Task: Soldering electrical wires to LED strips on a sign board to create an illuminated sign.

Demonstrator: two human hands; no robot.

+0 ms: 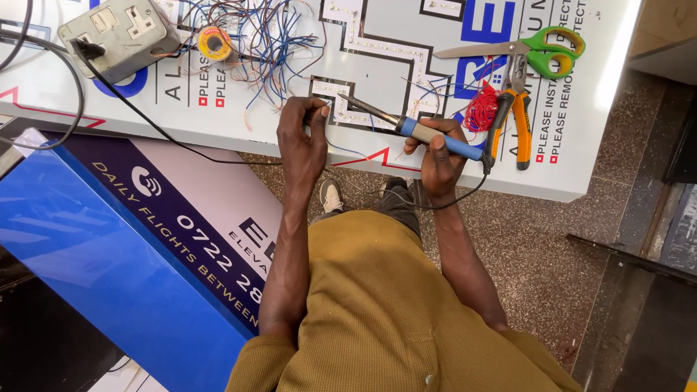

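My right hand (439, 156) grips a blue-handled soldering iron (406, 127), its metal tip pointing up-left toward a strip of small LED modules (377, 49) on a white printed sign panel (290, 120). My left hand (303, 134) pinches something thin, likely a wire, at the LED strip's lower end, just left of the iron's tip. What the fingers pinch is too small to tell for sure. A thin blue wire runs along the panel below my left hand.
A grey socket box (120, 33) with a black cable, a solder spool (214, 42) and a tangle of loose wires (272, 43) lie at the panel's back left. Green scissors (541, 49), orange pliers (514, 120) and a red wire coil (481, 110) sit right. A blue sign board (109, 247) leans left.
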